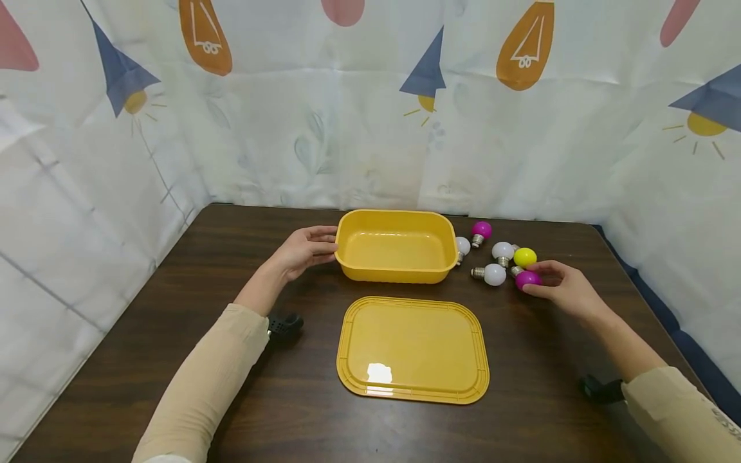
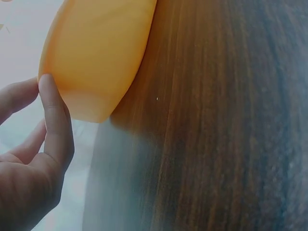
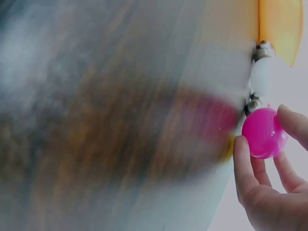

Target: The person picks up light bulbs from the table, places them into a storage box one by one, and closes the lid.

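Note:
My left hand (image 1: 307, 249) is at the left end of a deep yellow plastic box (image 1: 396, 275). In the left wrist view its fingers (image 2: 57, 113) pinch the edge of that box. Over on the right, my right hand (image 1: 564, 289) holds a magenta light bulb (image 1: 527, 280) between thumb and fingers, low over the table. The right wrist view shows the round magenta globe (image 3: 262, 132) in the fingertips. Close beside it lie a yellow bulb (image 1: 525, 258) and white bulbs (image 1: 494, 274), with another white bulb (image 1: 502, 251) behind.
A flat yellow lid (image 1: 413, 350) lies in front of the box on the dark wooden table (image 1: 278, 399). Another magenta bulb (image 1: 481, 230) and a white bulb (image 1: 462, 246) lie by the box's right end. A patterned curtain (image 1: 359, 128) hangs behind.

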{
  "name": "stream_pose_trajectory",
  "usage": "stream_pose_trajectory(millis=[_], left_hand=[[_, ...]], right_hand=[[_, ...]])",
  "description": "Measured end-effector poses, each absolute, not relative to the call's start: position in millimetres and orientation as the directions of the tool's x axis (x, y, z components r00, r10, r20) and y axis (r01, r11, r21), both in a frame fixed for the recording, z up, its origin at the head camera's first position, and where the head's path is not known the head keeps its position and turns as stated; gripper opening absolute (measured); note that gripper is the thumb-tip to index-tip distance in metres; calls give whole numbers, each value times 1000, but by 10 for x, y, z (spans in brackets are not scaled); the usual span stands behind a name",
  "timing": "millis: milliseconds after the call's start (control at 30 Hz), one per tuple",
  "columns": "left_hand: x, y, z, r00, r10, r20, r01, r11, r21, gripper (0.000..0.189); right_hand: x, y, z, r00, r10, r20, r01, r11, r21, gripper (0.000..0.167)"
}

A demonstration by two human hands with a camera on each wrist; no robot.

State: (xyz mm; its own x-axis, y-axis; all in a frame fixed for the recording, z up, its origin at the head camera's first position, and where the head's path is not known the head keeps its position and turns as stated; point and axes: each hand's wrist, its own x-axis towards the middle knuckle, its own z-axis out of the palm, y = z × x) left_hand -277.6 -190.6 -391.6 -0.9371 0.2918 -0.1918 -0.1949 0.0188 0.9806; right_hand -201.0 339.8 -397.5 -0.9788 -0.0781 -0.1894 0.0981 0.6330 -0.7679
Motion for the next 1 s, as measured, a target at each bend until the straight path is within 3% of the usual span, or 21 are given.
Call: stream_pose_trajectory(millis=[1000], left_hand=[[-2833,-1920,-3934,-929,293,-224,-229,18,973,57]], right_hand=[[-1985,3462,-3946,-988,-89,-122,47,585,-810,66]])
